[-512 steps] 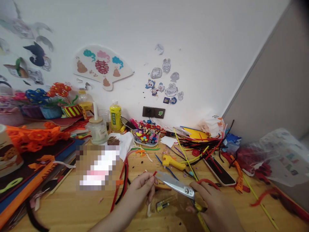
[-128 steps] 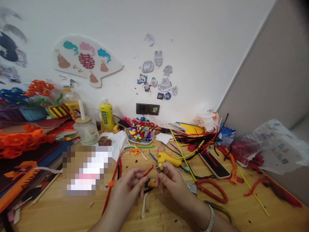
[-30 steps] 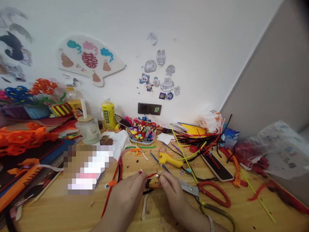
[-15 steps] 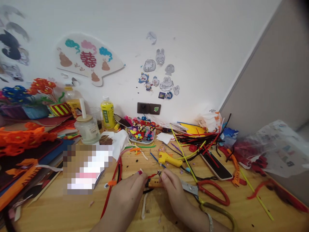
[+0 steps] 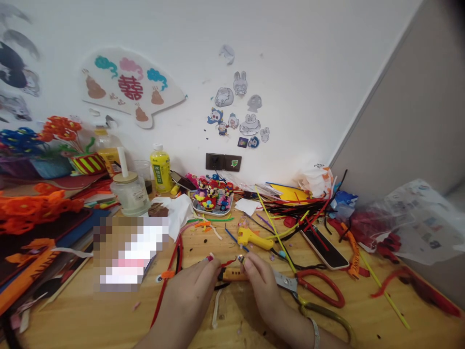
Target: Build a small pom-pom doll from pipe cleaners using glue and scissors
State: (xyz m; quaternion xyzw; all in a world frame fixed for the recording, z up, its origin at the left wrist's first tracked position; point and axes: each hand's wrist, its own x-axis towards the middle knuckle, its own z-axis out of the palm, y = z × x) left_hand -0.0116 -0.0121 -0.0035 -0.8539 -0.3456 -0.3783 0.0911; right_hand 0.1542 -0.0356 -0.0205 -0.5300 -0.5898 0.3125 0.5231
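Both of my hands meet low over the wooden table. My left hand is closed, pinching one end of a short red pipe cleaner. My right hand is closed too, its fingertips pinching a small metal piece at the pipe cleaner's other end. Under and between the hands lies a small orange-brown stick-like object. Scissors with red handles lie on the table just right of my right hand.
A yellow glue gun lies beyond the hands. A phone and a heap of pipe cleaners sit at right, a plastic bag far right. A jar, a yellow bottle and orange craft flowers stand at left.
Since 17 seconds ago my right hand has put the scissors down on the table. Over the last second both hands stay together at the red pipe cleaner, shifting only slightly.
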